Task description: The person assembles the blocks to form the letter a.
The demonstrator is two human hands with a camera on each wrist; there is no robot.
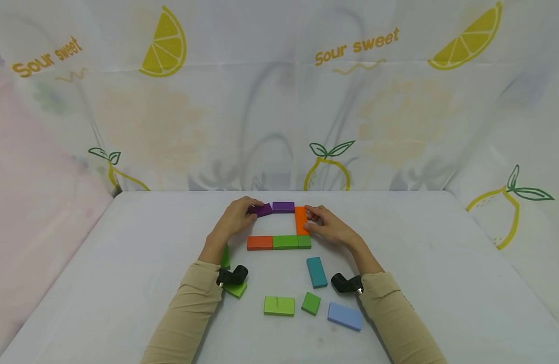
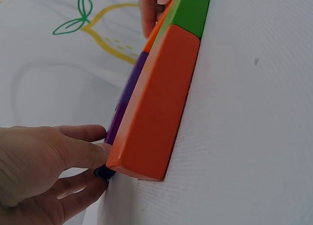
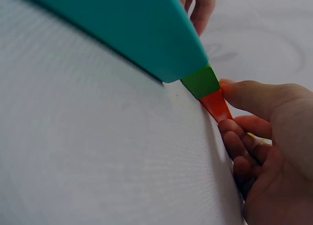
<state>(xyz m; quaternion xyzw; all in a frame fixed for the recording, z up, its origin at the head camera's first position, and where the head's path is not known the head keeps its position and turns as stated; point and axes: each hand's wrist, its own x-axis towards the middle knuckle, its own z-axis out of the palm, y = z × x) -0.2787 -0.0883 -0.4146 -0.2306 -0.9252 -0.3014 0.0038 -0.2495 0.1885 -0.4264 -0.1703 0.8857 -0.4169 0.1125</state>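
In the head view, coloured blocks outline part of a rectangle. My left hand pinches a dark purple block at the far left, tilted, with its right end at a violet block. Thumb and fingers bracket its outer end in the left wrist view. My right hand holds the upright-lying orange block along its right side, thumb near its lower end and index finger at its far corner. Below, a red-orange block, a green block and a small green block form a straight row.
Nearer me lie a teal block, a lime block, a green cube and a light blue block. Two green blocks, one lime, sit partly hidden under my left wrist. A printed cloth hangs behind the table.
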